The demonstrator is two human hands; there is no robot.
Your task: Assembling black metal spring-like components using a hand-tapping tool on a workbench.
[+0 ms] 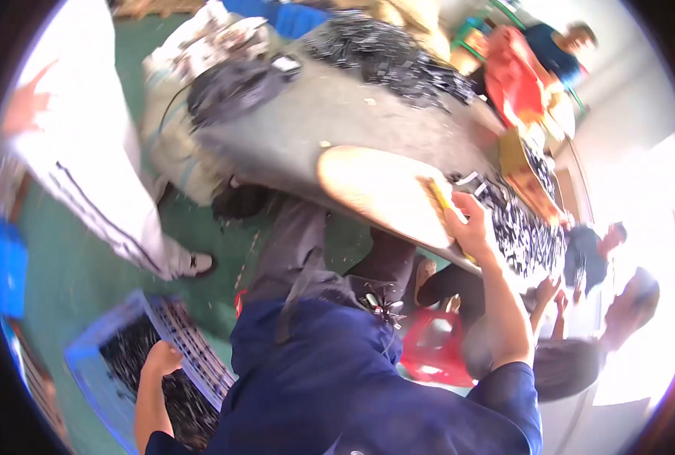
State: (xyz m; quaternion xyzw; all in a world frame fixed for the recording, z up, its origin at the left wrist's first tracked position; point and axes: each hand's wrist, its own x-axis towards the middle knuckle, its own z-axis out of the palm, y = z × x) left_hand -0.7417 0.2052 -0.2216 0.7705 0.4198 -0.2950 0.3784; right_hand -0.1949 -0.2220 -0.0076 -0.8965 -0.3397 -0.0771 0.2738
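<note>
My right hand is closed round a slim yellow tool, whose kind is blurred. It is at the right end of a pale oval board lying along the grey table's near edge. Low on the left, my left hand is curled over a blue plastic crate, close to its slatted side. Small black strip-like pieces lie inside the crate. Whether the left fingers hold any of them is hidden.
The grey table bears a heap of black pieces at the back and a black-and-white pile on the right, beside a cardboard box. A person in white trousers stands left. Several people sit right, near a red stool.
</note>
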